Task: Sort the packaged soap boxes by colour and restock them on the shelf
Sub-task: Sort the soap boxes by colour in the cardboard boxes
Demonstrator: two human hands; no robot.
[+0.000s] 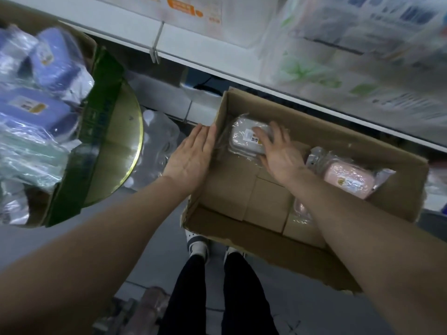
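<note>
In the carton's (321, 128) far left corner we see the grey soap box (244, 139). Our right hand (281, 158) grips its right end, fingers curled over the top. Our left hand (191, 155) lies flat and open, pressed against the outside of the carton's left wall. The soap box is a rounded oblong in crinkled clear film, label up, with its long axis along the carton's far wall. A pink soap box (348, 180) lies by the right wall.

No legible text. White sticker (250, 135) on grey plastic-wrapped soap box (242, 143): print blurred. Orange shelf tag (180, 6): characters unreadable. Yellow-and-white labels on blue wrapped soap boxes (31, 112): unreadable.
</note>
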